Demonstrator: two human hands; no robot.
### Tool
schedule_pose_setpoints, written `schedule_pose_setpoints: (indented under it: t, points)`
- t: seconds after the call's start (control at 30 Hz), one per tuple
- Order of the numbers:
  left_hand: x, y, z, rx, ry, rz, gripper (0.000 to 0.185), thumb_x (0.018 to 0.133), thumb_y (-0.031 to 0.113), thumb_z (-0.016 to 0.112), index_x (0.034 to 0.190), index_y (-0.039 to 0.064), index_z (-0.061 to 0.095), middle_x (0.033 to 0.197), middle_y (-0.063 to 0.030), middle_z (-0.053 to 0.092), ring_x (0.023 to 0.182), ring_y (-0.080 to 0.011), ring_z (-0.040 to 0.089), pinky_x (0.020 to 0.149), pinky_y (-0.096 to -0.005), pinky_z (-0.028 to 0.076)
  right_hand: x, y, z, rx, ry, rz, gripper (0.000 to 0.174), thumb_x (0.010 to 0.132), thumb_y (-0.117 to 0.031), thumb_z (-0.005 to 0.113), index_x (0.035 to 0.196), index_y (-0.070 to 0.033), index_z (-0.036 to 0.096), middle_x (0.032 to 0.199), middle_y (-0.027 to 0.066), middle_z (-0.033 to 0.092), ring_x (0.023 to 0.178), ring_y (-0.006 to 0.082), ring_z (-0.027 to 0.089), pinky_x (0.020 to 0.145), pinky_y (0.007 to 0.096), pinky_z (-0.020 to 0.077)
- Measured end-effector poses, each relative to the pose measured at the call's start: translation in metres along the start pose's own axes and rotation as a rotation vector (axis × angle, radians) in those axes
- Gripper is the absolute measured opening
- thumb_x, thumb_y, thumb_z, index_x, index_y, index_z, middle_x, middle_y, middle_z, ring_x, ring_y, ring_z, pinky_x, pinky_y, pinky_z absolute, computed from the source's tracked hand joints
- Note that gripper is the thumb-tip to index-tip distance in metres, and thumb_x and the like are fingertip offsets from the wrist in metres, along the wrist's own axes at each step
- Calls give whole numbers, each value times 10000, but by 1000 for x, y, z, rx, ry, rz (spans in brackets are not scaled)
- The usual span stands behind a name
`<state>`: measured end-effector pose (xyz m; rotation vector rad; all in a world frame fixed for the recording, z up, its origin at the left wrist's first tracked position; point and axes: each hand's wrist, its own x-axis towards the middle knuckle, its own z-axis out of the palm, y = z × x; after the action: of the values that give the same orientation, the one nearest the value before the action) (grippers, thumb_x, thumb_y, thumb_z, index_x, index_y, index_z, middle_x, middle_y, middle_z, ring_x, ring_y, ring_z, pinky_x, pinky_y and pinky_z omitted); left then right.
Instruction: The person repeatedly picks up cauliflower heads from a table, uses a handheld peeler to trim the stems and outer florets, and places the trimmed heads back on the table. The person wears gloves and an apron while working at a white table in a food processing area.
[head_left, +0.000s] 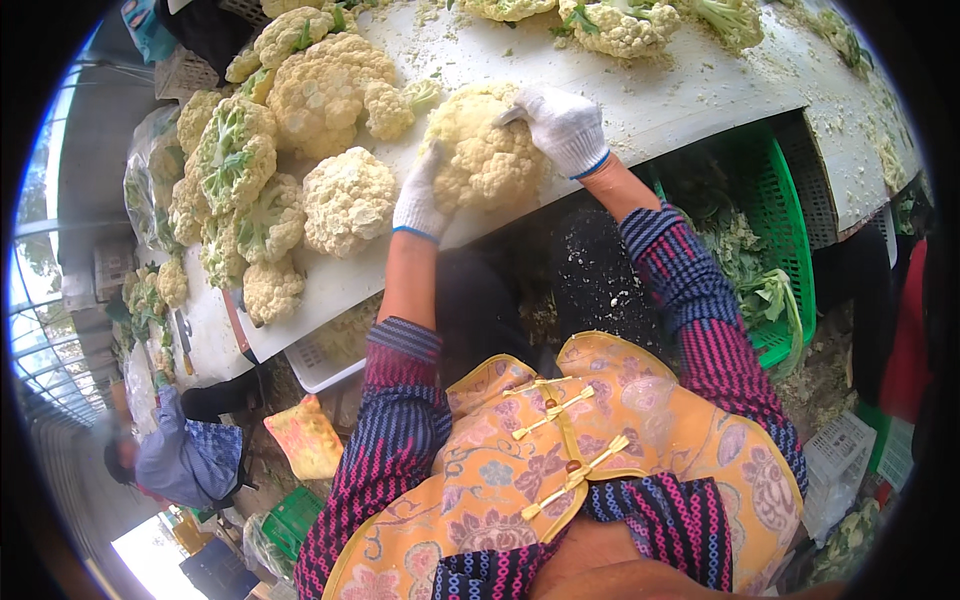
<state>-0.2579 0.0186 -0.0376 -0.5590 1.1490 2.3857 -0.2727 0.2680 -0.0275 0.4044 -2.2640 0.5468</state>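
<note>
Between my two white-gloved hands is a large pale-yellow cauliflower head (487, 154), just above or on the white tabletop (660, 105) near its front edge. My left hand (424, 195) grips its left side, thumb up along the florets. My right hand (561, 124) holds the upper right side, with a finger or thumb pressed on the curds. Whether any tool sits in either hand cannot be seen. Left of my left hand rests a whiter cauliflower (351, 202). Beyond it lies a broad yellowish cauliflower (326, 90), beside a heap of smaller heads showing green stems (232, 154).
More cauliflowers (622, 28) line the table's far side among scattered crumbs. Under the table stand a green crate (787, 225) of leaves and a white crate (326, 367). A knife (184, 341) lies on the table at left, near a seated co-worker (180, 450).
</note>
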Motion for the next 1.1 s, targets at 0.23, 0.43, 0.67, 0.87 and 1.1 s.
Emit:
schedule_pose_setpoints:
  t: [0.23,0.43,0.67,0.87,1.1]
  points:
    - [1,-2,-22,-31,30,-1,481,1001,359,673,1396,105,570,1296,-92,679,1104,-271,694,889,-449,615,14,11,-28,295,74,516,242,853,-283,822,1006,-129,717,882,121,739,786,270,716,729,369,552]
    - [-7,-1,-21,3,39,49,400,1010,339,664,1344,128,602,1200,-65,705,998,-243,713,785,-410,624,32,12,-31,187,-276,491,346,881,-439,730,1036,-130,704,921,169,729,880,352,712,782,434,537]
    - [-8,1,-16,98,44,61,363,947,271,742,1256,124,619,1105,-23,647,895,-210,623,799,-389,532,110,5,20,-105,-815,505,314,921,-333,632,1101,-88,711,954,189,740,886,354,722,806,485,569]
    - [-7,2,-20,61,80,70,488,996,434,655,1357,109,598,1188,-58,713,938,-227,722,706,-386,616,96,78,25,-306,-339,523,292,866,-244,623,1073,-57,709,1035,188,721,952,339,730,804,460,582]
    - [2,14,-33,-284,-119,102,631,974,494,639,1433,71,546,1368,-123,649,1221,-317,634,1016,-496,542,4,81,-19,336,-430,939,431,858,-371,738,1081,-4,705,867,160,721,672,196,683,584,351,532]
